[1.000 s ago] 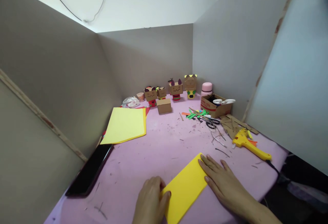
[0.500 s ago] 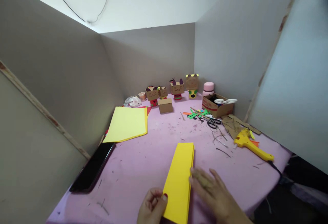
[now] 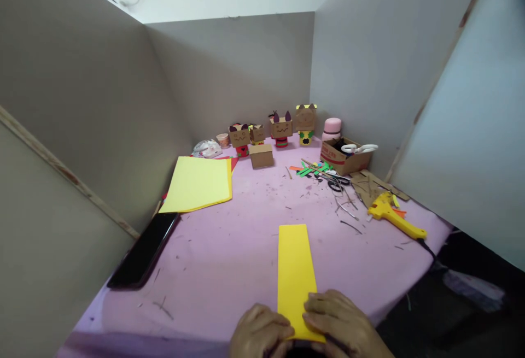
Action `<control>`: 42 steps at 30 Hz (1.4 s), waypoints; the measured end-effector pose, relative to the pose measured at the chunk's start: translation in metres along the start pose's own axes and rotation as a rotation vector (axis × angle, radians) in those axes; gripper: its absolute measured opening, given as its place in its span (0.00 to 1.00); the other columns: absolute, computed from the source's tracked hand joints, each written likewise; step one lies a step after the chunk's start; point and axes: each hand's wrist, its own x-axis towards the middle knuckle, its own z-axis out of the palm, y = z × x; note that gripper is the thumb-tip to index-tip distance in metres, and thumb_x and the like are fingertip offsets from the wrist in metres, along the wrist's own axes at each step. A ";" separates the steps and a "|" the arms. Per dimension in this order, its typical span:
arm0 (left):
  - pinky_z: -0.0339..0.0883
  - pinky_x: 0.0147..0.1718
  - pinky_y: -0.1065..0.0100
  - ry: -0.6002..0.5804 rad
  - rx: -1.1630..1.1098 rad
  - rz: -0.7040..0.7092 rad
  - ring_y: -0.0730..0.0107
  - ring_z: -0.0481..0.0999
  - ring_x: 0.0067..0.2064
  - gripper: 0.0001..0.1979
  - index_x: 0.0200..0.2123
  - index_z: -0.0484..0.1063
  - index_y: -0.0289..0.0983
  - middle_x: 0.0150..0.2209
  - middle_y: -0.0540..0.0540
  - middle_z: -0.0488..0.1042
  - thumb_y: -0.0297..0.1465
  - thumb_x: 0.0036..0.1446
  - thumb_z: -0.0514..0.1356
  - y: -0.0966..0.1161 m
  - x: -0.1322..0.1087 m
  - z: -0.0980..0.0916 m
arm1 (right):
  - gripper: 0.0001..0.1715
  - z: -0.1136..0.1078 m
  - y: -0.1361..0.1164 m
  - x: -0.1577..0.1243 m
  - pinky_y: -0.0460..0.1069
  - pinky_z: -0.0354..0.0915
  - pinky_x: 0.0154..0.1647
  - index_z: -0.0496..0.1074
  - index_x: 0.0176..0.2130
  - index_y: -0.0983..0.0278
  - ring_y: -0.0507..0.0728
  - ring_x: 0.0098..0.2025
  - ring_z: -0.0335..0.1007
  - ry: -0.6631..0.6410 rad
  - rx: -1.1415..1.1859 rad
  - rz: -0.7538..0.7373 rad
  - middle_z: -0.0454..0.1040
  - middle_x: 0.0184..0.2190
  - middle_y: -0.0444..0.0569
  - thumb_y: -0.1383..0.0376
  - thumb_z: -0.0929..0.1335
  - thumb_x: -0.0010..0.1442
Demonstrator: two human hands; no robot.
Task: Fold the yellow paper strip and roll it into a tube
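A long strip of yellow folded paper [image 3: 296, 270] points away from me at the front of the table. My left hand [image 3: 259, 329] grips its near left corner, with the fingers curled over the top. On the opposite side, my right hand [image 3: 344, 322] is closed on the near right edge, fingertips pressing on the yellow surface. Both thumbs are mostly hidden at the bottom of the view. A dark patch shows between the hands, below the paper's near end; what it is I cannot tell.
Yellow sheets [image 3: 200, 183] and a black phone [image 3: 143, 251] lie left. Cardboard figures [image 3: 281, 128] and a small box [image 3: 261, 157] stand at the back. On the right are a yellow glue gun [image 3: 396, 216], scissors [image 3: 338, 183], paper scraps [image 3: 314, 169] and a carton [image 3: 344, 158].
The paper strip has turned more upright in view and come nearer to me. My right hand has gone from its side edge to the near end and closed on it. The view has tilted down.
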 end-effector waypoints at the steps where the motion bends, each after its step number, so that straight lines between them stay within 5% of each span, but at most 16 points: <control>1: 0.69 0.34 0.67 0.022 0.033 0.008 0.67 0.74 0.34 0.09 0.33 0.76 0.40 0.32 0.45 0.79 0.31 0.56 0.55 0.000 0.001 0.000 | 0.14 0.000 -0.002 -0.002 0.49 0.71 0.38 0.74 0.34 0.64 0.56 0.37 0.73 0.031 0.054 0.051 0.78 0.32 0.52 0.61 0.62 0.62; 8: 0.67 0.34 0.70 0.086 -0.040 -0.100 0.69 0.72 0.33 0.13 0.30 0.73 0.39 0.28 0.47 0.76 0.32 0.60 0.50 0.013 0.004 -0.001 | 0.15 0.007 -0.012 -0.011 0.51 0.69 0.37 0.72 0.28 0.64 0.58 0.38 0.69 0.084 0.127 0.346 0.73 0.35 0.54 0.66 0.60 0.62; 14: 0.67 0.32 0.72 0.195 -0.136 -0.446 0.69 0.74 0.32 0.12 0.28 0.74 0.40 0.27 0.48 0.75 0.37 0.57 0.54 0.014 0.003 0.010 | 0.11 0.013 -0.013 -0.013 0.53 0.68 0.39 0.71 0.29 0.64 0.59 0.40 0.68 0.077 0.136 0.415 0.72 0.36 0.54 0.69 0.61 0.59; 19: 0.69 0.35 0.73 0.257 -0.208 -0.473 0.69 0.76 0.36 0.10 0.36 0.72 0.40 0.32 0.48 0.76 0.38 0.57 0.55 0.012 0.001 0.015 | 0.09 0.017 -0.012 -0.017 0.53 0.67 0.41 0.69 0.29 0.63 0.59 0.42 0.67 0.057 0.111 0.471 0.72 0.38 0.54 0.69 0.62 0.58; 22: 0.69 0.37 0.75 0.254 -0.172 -0.364 0.72 0.76 0.38 0.09 0.40 0.70 0.42 0.35 0.50 0.76 0.34 0.59 0.53 0.007 -0.001 0.011 | 0.08 0.018 -0.011 -0.016 0.53 0.66 0.42 0.69 0.28 0.62 0.59 0.43 0.67 0.042 0.112 0.499 0.72 0.39 0.53 0.69 0.63 0.57; 26: 0.69 0.39 0.76 0.248 -0.051 -0.002 0.75 0.74 0.41 0.13 0.47 0.65 0.42 0.40 0.48 0.75 0.26 0.60 0.49 -0.005 -0.004 0.002 | 0.08 0.017 -0.012 -0.012 0.52 0.67 0.40 0.68 0.28 0.63 0.59 0.41 0.68 0.089 0.135 0.500 0.72 0.37 0.53 0.69 0.62 0.57; 33: 0.71 0.32 0.70 0.314 0.591 0.465 0.68 0.77 0.36 0.11 0.40 0.72 0.38 0.38 0.44 0.78 0.26 0.60 0.51 0.008 0.004 -0.013 | 0.10 0.011 -0.012 -0.006 0.51 0.66 0.40 0.66 0.27 0.63 0.58 0.41 0.68 0.112 0.251 0.584 0.72 0.36 0.52 0.66 0.61 0.59; 39: 0.71 0.32 0.72 0.323 0.455 0.516 0.70 0.78 0.35 0.11 0.41 0.71 0.36 0.35 0.45 0.80 0.28 0.61 0.50 -0.002 0.012 -0.007 | 0.14 0.002 -0.004 -0.002 0.51 0.64 0.42 0.65 0.27 0.62 0.57 0.41 0.67 0.040 0.455 0.659 0.71 0.36 0.51 0.63 0.59 0.62; 42: 0.71 0.33 0.72 0.373 0.211 0.361 0.72 0.77 0.35 0.09 0.41 0.71 0.38 0.33 0.46 0.80 0.26 0.58 0.53 -0.016 0.013 0.004 | 0.11 -0.004 0.002 -0.002 0.51 0.62 0.47 0.68 0.40 0.61 0.56 0.45 0.65 0.018 0.542 0.612 0.70 0.40 0.51 0.65 0.58 0.63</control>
